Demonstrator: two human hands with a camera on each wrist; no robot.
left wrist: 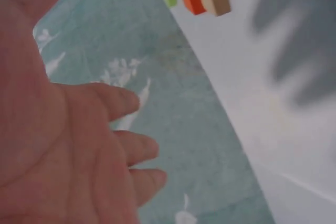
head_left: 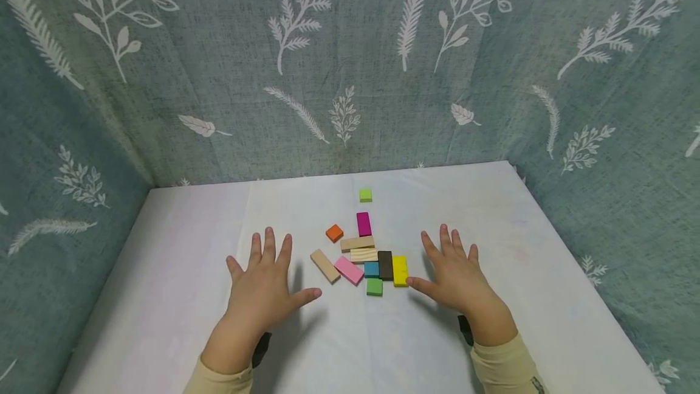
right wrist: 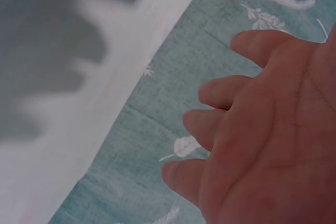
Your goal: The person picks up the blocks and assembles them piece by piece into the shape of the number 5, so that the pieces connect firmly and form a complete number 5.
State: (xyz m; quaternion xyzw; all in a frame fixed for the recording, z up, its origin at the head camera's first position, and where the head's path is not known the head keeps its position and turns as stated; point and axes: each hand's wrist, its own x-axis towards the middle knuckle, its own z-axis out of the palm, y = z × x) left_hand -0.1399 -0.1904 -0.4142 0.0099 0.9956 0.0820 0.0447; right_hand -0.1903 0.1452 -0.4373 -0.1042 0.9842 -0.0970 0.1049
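Note:
With fingers spread, my left hand (head_left: pixel 264 290) is held above the table, left of a group of small blocks. My right hand (head_left: pixel 452 275) is spread too, on the other side, its thumb tip overlapping the edge of a yellow block (head_left: pixel 400 270) in the head view. Between the hands lie a dark brown block (head_left: pixel 385 265), a blue block (head_left: pixel 371 269), a green block (head_left: pixel 374 287), a pink block (head_left: pixel 349 270) and several wooden blocks (head_left: pixel 325 266). Both palms show bare in the wrist views, holding nothing.
Farther back on the white table (head_left: pixel 191 248) are an orange block (head_left: pixel 335 233), a magenta block (head_left: pixel 363 224) and a light green block (head_left: pixel 365 195). A grey-green leaf-patterned cloth (head_left: pixel 229 47) hangs along the back and both sides.

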